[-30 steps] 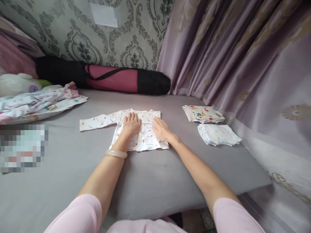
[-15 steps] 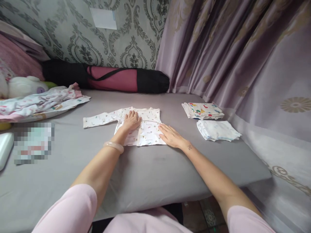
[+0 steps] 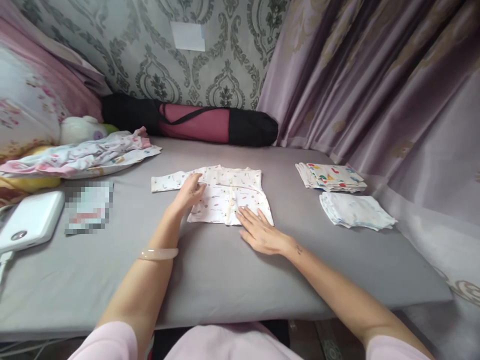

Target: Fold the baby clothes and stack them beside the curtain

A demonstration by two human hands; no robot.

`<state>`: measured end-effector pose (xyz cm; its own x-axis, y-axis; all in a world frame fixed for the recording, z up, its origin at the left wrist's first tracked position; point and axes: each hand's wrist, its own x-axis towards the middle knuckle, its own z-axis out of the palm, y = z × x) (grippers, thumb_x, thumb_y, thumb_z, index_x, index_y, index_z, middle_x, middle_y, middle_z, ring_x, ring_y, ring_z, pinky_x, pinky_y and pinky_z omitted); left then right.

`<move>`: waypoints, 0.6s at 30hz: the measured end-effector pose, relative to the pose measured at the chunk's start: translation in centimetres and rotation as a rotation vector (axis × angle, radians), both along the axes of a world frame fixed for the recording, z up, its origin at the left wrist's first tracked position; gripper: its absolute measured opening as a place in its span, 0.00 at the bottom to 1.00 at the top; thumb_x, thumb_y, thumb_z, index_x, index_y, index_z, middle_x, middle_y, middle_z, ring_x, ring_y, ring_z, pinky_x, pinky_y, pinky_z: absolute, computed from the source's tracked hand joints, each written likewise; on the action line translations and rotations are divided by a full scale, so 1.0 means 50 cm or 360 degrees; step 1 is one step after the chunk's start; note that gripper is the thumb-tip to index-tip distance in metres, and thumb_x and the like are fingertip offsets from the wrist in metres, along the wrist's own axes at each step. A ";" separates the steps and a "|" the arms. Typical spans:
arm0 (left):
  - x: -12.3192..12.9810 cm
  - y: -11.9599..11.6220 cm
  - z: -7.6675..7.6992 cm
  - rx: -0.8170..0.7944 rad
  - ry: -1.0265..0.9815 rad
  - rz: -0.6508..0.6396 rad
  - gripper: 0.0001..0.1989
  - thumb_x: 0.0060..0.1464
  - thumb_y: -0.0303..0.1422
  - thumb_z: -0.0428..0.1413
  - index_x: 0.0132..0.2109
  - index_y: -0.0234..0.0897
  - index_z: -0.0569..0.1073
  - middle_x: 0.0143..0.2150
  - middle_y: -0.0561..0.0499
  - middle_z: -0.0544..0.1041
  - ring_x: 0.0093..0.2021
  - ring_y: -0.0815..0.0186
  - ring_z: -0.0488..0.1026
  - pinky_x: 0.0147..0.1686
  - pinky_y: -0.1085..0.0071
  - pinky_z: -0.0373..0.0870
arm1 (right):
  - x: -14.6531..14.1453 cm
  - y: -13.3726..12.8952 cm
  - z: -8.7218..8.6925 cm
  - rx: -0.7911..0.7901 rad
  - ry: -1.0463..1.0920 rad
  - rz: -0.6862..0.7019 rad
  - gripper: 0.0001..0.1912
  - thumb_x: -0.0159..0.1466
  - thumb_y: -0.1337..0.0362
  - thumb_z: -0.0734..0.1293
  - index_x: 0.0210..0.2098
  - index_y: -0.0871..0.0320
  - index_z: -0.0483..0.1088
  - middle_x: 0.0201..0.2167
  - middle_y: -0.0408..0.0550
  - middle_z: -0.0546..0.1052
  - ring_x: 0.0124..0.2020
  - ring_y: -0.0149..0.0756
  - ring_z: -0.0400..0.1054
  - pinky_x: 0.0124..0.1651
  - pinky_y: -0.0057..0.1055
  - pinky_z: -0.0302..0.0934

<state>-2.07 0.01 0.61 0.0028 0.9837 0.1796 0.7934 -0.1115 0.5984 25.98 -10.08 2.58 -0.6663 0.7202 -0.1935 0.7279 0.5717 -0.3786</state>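
Under and beyond the right hand [image 3: 260, 232] lies the shirt [image 3: 213, 202], 1 sleeve [image 3: 167, 182] reaching out past the left hand [image 3: 191, 192]. Right grip: spread flat, holding nothing, on the hem [image 3: 213, 220]. Left grip: parted, fingers loosely bent; contact with the cloth unclear. Light, even strokes, 1 palm anchoring, should smooth such fabric best. Hidden: some hem below the right palm, cloth behind the left hand.

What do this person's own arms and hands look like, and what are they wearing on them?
Short, pale pink fabric sleeves cover the upper arms. The left hand and right hand are gloveless. A pale, smooth, rounded bangle circles the left forearm. A small dark marking shows at the right wrist, too small to read.
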 end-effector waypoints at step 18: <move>-0.073 0.000 -0.006 -0.0086 -0.0410 0.0696 0.18 0.58 0.33 0.47 0.51 0.32 0.74 0.44 0.41 0.78 0.47 0.57 0.75 0.51 0.62 0.68 | -0.155 -0.006 0.016 -0.0021 0.0132 0.0283 0.34 0.72 0.50 0.50 0.70 0.65 0.48 0.72 0.57 0.44 0.72 0.43 0.33 0.72 0.46 0.29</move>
